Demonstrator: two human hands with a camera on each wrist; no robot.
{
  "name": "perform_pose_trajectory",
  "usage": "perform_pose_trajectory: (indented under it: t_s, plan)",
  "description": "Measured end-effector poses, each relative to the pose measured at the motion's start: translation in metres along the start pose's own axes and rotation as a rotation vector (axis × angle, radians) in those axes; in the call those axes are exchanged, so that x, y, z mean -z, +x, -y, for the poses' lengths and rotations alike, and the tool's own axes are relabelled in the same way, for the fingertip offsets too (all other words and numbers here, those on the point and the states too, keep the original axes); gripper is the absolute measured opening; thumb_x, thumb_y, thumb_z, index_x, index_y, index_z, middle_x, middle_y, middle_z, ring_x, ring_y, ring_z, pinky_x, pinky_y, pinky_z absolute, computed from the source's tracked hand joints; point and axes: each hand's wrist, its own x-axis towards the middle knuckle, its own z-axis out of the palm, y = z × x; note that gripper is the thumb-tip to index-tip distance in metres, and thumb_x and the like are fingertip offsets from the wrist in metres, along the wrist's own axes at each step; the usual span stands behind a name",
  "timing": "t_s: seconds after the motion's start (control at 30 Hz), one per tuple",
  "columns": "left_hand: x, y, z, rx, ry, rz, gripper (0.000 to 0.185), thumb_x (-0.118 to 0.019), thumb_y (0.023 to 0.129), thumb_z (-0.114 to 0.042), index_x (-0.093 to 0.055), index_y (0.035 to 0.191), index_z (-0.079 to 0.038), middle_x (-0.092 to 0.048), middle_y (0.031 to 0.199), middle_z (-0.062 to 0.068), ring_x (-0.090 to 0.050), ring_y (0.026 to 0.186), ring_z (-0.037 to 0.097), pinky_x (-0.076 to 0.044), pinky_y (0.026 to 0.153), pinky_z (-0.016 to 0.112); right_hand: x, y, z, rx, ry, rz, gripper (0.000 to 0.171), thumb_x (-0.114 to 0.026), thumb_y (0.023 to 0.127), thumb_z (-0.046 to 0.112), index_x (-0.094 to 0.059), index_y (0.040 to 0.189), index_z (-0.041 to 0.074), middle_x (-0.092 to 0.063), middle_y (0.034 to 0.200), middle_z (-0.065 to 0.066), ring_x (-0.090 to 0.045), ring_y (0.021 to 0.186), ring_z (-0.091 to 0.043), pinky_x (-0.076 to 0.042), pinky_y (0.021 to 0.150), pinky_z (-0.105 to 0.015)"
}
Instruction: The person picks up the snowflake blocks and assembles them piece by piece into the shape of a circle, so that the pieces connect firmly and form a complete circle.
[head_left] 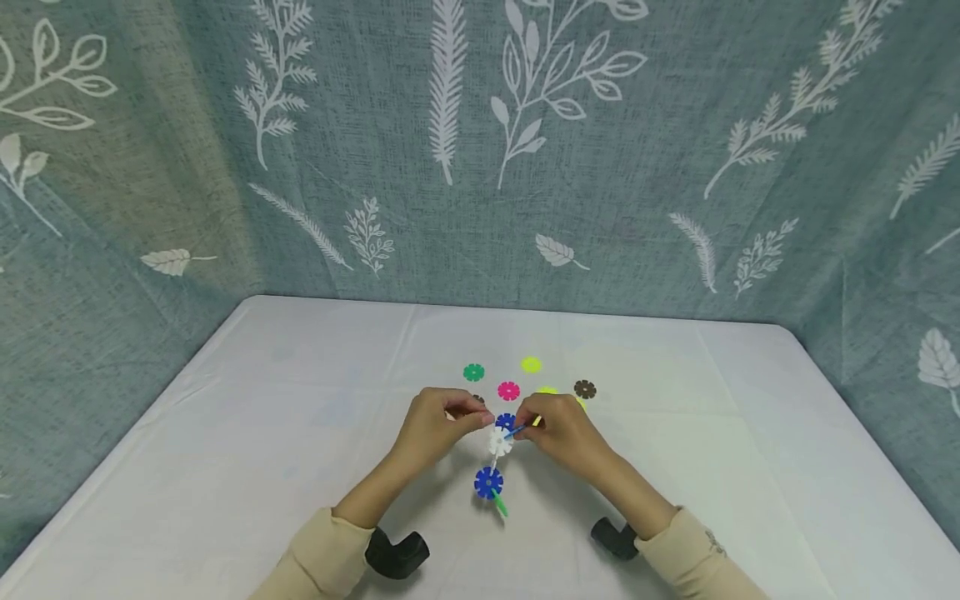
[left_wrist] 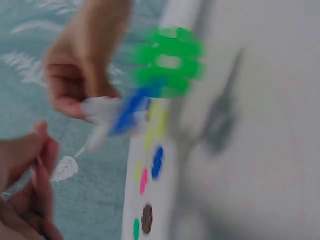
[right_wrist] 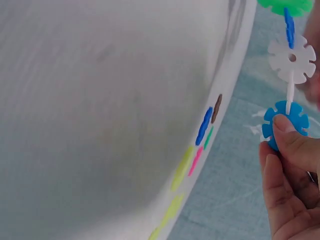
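My right hand (head_left: pixel 558 427) pinches a light blue notched disc (right_wrist: pixel 285 125) between thumb and fingers. From that disc hangs a chain of linked discs: an edge-on white piece, a white disc (right_wrist: pixel 292 58), a dark blue disc (head_left: pixel 488 482) and, at the end, a green disc (left_wrist: pixel 168 62). Just left of the white disc is my left hand (head_left: pixel 446 421), its thumb and fingertips close together. In the left wrist view those fingers (left_wrist: pixel 46 150) stand apart from the chain, and nothing shows between them. Motion blurs the chain there.
Loose discs lie on the white table (head_left: pixel 300 400) beyond the hands: green (head_left: pixel 474 372), pink (head_left: pixel 508 391), dark blue (head_left: pixel 506 421), brown (head_left: pixel 585 389) and several yellow (head_left: pixel 531 364). A patterned curtain (head_left: pixel 480 233) hangs behind. Black curved pieces (head_left: pixel 397 555) sit by both wrists.
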Motion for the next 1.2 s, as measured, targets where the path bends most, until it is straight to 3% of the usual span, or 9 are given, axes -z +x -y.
perform_pose_trajectory:
  t_s: [0.07, 0.17, 0.37, 0.5, 0.6, 0.73, 0.9, 1.0, 1.2]
  plan:
    - [-0.003, 0.001, -0.002, -0.111, 0.024, 0.012, 0.009, -0.074, 0.075, -0.016, -0.073, 0.079, -0.008, -0.068, 0.072, 0.000, -0.055, 0.066, 0.008, -0.043, 0.060, 0.020, -0.002, 0.001, 0.000, 0.017, -0.004, 0.000, 0.011, -0.073, 0.072, -0.001, -0.064, 0.073, 0.005, -0.067, 0.074, -0.003, -0.061, 0.068, -0.008, -0.050, 0.064, -0.016]
    - [-0.008, 0.001, -0.005, -0.213, 0.121, 0.023, 0.010, -0.076, 0.072, -0.016, -0.074, 0.079, -0.009, -0.068, 0.071, -0.002, -0.054, 0.066, 0.006, -0.042, 0.060, 0.017, -0.004, 0.002, 0.001, 0.012, 0.014, 0.007, 0.007, -0.072, 0.074, 0.000, -0.066, 0.075, 0.004, -0.068, 0.075, -0.004, -0.062, 0.069, -0.009, -0.049, 0.064, -0.015]
    - [-0.014, 0.002, -0.006, -0.247, 0.235, 0.004, 0.007, -0.079, 0.068, -0.012, -0.073, 0.071, -0.008, -0.067, 0.065, 0.000, -0.052, 0.057, 0.005, -0.039, 0.052, 0.015, -0.005, 0.001, 0.004, -0.031, 0.081, -0.007, 0.006, -0.072, 0.075, 0.003, -0.067, 0.074, 0.005, -0.070, 0.075, -0.005, -0.066, 0.070, -0.008, -0.050, 0.064, -0.014]
    - [-0.016, 0.001, -0.006, -0.243, 0.239, 0.029, 0.006, -0.078, 0.069, -0.010, -0.073, 0.071, -0.007, -0.066, 0.065, 0.000, -0.052, 0.057, 0.005, -0.040, 0.053, 0.015, -0.002, -0.001, 0.003, -0.049, 0.114, 0.009, 0.005, -0.072, 0.075, 0.004, -0.067, 0.076, 0.004, -0.070, 0.076, -0.005, -0.066, 0.070, -0.009, -0.051, 0.064, -0.016]
    - [-0.016, 0.001, -0.005, -0.217, 0.214, 0.022, 0.005, -0.077, 0.070, -0.008, -0.073, 0.071, -0.007, -0.065, 0.065, 0.000, -0.052, 0.058, 0.005, -0.041, 0.053, 0.016, 0.004, -0.002, -0.001, -0.117, 0.120, 0.036, 0.007, -0.072, 0.076, 0.005, -0.069, 0.082, 0.004, -0.070, 0.081, -0.006, -0.067, 0.075, -0.011, -0.052, 0.067, -0.019]
    - [-0.013, 0.001, -0.001, -0.165, 0.171, 0.001, 0.005, -0.077, 0.070, -0.008, -0.072, 0.070, -0.008, -0.063, 0.064, -0.002, -0.050, 0.061, 0.006, -0.042, 0.056, 0.017, 0.012, -0.003, -0.012, -0.318, 0.106, 0.018, 0.015, -0.072, 0.077, 0.009, -0.071, 0.091, 0.004, -0.069, 0.086, -0.005, -0.062, 0.074, -0.013, -0.050, 0.065, -0.021]
    - [-0.010, 0.001, 0.005, -0.098, 0.119, -0.001, 0.005, -0.077, 0.070, -0.008, -0.072, 0.070, -0.008, -0.065, 0.069, -0.001, -0.054, 0.064, 0.007, -0.045, 0.059, 0.017, 0.013, -0.003, -0.031, -0.559, 0.193, 0.019, 0.020, -0.071, 0.079, 0.012, -0.072, 0.098, 0.004, -0.045, 0.060, 0.001, -0.037, 0.057, -0.011, -0.031, 0.051, -0.020]
    - [-0.010, 0.003, 0.008, -0.059, 0.082, -0.001, 0.006, -0.077, 0.070, -0.008, -0.071, 0.069, -0.008, -0.067, 0.073, 0.001, -0.055, 0.067, 0.007, -0.046, 0.061, 0.017, 0.011, -0.004, -0.039, -0.603, 0.237, 0.062, 0.024, -0.072, 0.077, 0.008, -0.071, 0.100, 0.002, -0.029, 0.052, 0.003, -0.027, 0.052, -0.011, -0.023, 0.048, -0.020]
    - [-0.009, 0.005, 0.009, -0.017, 0.050, 0.006, 0.009, -0.077, 0.070, -0.008, -0.070, 0.065, -0.008, -0.068, 0.073, 0.002, -0.054, 0.068, 0.008, -0.046, 0.062, 0.017, 0.004, -0.002, -0.036, -0.611, 0.073, 0.115, 0.034, -0.078, 0.069, 0.009, -0.072, 0.102, 0.010, -0.034, 0.055, 0.002, -0.033, 0.055, -0.012, -0.025, 0.049, -0.021]
